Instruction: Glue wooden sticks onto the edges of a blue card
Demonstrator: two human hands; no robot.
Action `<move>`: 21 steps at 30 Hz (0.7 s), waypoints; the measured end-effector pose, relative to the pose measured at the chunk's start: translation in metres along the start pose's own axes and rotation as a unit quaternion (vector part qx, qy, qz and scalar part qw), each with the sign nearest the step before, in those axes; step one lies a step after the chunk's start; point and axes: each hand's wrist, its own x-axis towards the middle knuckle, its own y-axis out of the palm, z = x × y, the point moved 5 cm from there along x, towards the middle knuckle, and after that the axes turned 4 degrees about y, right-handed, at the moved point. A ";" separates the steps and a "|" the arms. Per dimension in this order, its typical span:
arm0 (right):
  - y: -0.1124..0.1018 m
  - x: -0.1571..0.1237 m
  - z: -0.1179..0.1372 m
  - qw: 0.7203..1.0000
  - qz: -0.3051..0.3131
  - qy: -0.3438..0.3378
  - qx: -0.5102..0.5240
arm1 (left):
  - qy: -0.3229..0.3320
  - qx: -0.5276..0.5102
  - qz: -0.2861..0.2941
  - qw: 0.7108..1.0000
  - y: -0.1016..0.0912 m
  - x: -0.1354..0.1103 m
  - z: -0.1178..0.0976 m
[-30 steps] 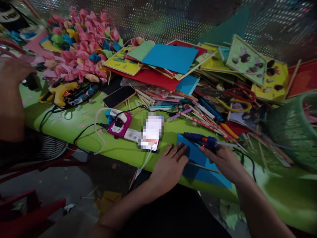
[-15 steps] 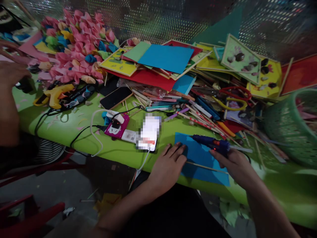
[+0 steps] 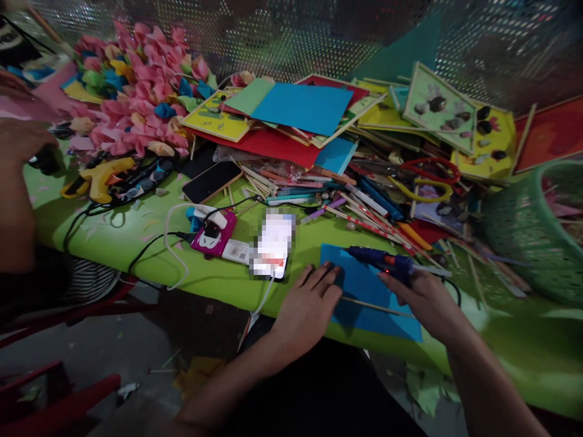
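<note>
A sheet of blue paper (image 3: 364, 291) lies at the near edge of the green table, with a thin wooden stick (image 3: 378, 306) across its lower part. My left hand (image 3: 310, 303) rests on the paper's left side, fingers stretched out flat, the thumb side close to the stick's left end. Over the sheet's upper right, my right hand (image 3: 426, 297) grips a dark blue glue gun (image 3: 382, 260). Its nozzle points left above the paper, a small red light glows on it, and a translucent glue stick (image 3: 432, 271) sticks out behind.
Left of the paper are a lit phone (image 3: 273, 243) on a cable and a magenta power adapter (image 3: 212, 237). Pens and sticks (image 3: 310, 194), framed paper pictures (image 3: 441, 109) and a green basket (image 3: 514, 237) lie beyond. Another person's hand (image 3: 27, 139) is at far left, near a yellow glue gun (image 3: 100, 179).
My right hand and the glue gun have shifted slightly left over the paper. My left hand stays in place on the sheet.
</note>
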 end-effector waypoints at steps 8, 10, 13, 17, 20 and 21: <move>0.000 -0.002 0.006 1.000 0.006 -0.008 0.010 | -0.003 -0.008 -0.006 1.000 -0.002 0.001 0.001; 0.003 -0.002 0.015 0.999 0.011 -0.023 0.019 | -0.001 -0.007 -0.018 1.000 -0.002 0.001 0.001; 0.003 0.000 0.022 0.999 0.004 -0.048 0.024 | 0.020 -0.002 -0.056 0.998 -0.003 0.002 0.005; 0.002 0.002 0.020 0.996 -0.004 -0.078 0.038 | 0.069 0.028 -0.105 0.992 -0.001 0.005 0.010; 0.003 0.001 0.016 0.994 0.008 -0.084 0.073 | 0.073 0.051 -0.094 0.992 -0.001 0.006 0.009; 0.003 0.001 0.015 0.993 0.013 -0.082 0.087 | 0.064 0.049 -0.087 0.993 -0.002 0.006 0.008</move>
